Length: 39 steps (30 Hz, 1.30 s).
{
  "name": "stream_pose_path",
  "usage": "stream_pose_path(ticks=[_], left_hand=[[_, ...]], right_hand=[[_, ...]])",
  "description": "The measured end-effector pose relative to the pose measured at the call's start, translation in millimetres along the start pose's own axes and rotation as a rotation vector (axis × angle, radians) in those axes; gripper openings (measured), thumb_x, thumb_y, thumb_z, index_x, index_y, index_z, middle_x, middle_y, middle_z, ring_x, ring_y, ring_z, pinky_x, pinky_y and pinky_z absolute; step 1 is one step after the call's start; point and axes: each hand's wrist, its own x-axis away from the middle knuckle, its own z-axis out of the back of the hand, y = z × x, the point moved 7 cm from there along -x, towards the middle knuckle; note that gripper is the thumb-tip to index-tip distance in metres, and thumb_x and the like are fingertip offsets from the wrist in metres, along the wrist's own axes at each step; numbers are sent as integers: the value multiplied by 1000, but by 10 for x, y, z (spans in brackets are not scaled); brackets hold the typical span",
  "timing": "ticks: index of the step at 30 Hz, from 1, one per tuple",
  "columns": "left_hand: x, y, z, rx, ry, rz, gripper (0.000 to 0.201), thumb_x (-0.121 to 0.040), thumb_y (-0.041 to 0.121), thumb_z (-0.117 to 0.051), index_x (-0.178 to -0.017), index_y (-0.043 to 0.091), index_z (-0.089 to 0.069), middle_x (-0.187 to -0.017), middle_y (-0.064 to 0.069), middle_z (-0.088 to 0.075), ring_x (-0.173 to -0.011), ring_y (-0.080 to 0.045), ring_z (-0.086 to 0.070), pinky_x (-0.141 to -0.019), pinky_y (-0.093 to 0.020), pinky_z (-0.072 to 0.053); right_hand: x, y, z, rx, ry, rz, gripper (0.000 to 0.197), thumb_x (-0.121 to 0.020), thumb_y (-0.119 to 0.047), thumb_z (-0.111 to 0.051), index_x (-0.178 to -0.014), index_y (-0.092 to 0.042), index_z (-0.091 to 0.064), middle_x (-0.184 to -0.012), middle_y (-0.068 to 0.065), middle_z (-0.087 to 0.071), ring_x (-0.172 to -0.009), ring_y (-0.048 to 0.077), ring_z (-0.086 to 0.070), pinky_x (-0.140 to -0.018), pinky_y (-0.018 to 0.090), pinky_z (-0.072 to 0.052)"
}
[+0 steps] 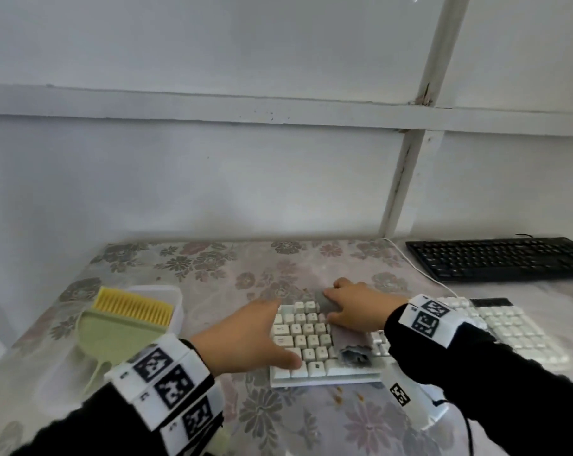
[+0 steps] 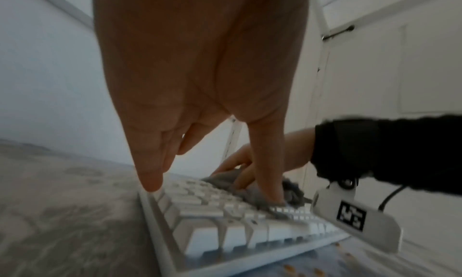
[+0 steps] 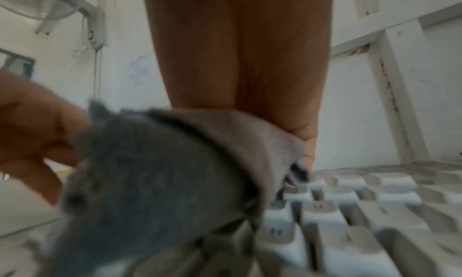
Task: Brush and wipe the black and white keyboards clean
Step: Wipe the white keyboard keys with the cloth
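The white keyboard (image 1: 306,343) lies across the middle of the floral table (image 1: 212,264). My left hand (image 1: 245,337) presses on its left end with straight fingers, the thumb on the bottom row; the left wrist view shows those fingertips (image 2: 150,180) at the keyboard's (image 2: 212,236) edge. My right hand (image 1: 354,307) holds a grey cloth (image 1: 324,302) down on the upper key rows. The cloth (image 3: 162,172) bunches under that palm (image 3: 237,54) and trails back under the wrist. The black keyboard (image 1: 499,258) sits at the back right, untouched.
A green dustpan (image 1: 114,337) with a yellow brush (image 1: 133,306) rests on a clear container (image 1: 166,294) at the left. Brown crumbs (image 1: 339,398) lie just in front of the white keyboard. A white cable (image 1: 420,271) runs between the two keyboards. The wall stands close behind.
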Motion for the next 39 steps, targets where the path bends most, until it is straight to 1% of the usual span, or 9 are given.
stream_pose_path(ticks=[2,4,9,12,17,23,28,34,39], left_hand=[[-126,-49,-159,-15,-42,63,87,-73,45,-74,-142,23,-27,-143,2,-36,-126,-14,-38,-104,-26,-34],[-204,-83,-267,-26,-60,112,99,-72,44,-75,-146,19,-15,-147,-1,-27,-133,-17,-32,-108,-27,-28],[-295,-134,-393,-37,-91,174,127,-67,49,-78,-148,8,12,-157,-4,1,-143,-22,-14,-115,-34,-23],[-319,-158,-442,-53,-39,164,132,-60,46,-81,-148,12,11,-155,-5,-9,-138,-24,-26,-111,-36,-31],[-255,-97,-509,-167,110,212,122,-69,26,-76,-146,7,16,-157,0,5,-138,-22,-25,-110,-31,-32],[-269,-59,-492,-205,135,222,114,-72,36,-74,-149,10,6,-153,-2,-12,-134,-20,-32,-109,-27,-31],[-285,-38,-441,-182,124,253,118,-67,50,-75,-149,9,-1,-154,-2,-15,-137,-18,-27,-112,-24,-24],[-274,-40,-441,-168,168,287,115,-62,49,-78,-148,13,-10,-149,1,-23,-133,-15,-33,-109,-22,-28],[-271,-52,-445,-173,173,310,119,-60,50,-79,-149,13,-10,-148,2,-26,-131,-14,-34,-109,-22,-28]], right_hand=[[-22,4,48,-43,11,25,11,-93,-19,-46,-84,-24,-50,-124,14,-42,-99,29,-45,-87,40,-40],[-56,-23,122,-47,31,47,23,-91,-9,-46,-71,-19,-42,-108,13,-46,-90,25,-45,-81,36,-39],[-213,-437,282,-112,88,227,17,-93,-8,-44,-94,-3,-60,-106,19,-61,-85,22,-48,-75,29,-34],[-286,-678,177,-10,44,314,25,-98,-14,-42,-107,0,-61,-107,16,-59,-86,22,-46,-76,29,-34],[-323,-616,180,57,-3,318,24,-95,-12,-42,-102,1,-61,-111,20,-62,-85,24,-50,-74,30,-36],[-260,-265,185,98,-24,277,26,-99,-12,-39,-105,5,-57,-110,26,-58,-88,33,-50,-75,30,-36],[-174,281,138,91,-22,227,28,-97,-8,-40,-115,4,-57,-117,22,-60,-82,23,-45,-73,28,-32],[-31,877,112,69,-11,160,30,-93,-7,-41,-117,-3,-58,-120,18,-59,-111,35,-54,-94,39,-43],[65,1254,88,176,-38,139,10,-93,-2,-40,-92,-7,-49,-94,10,-51,-88,22,-47,-75,29,-35]])
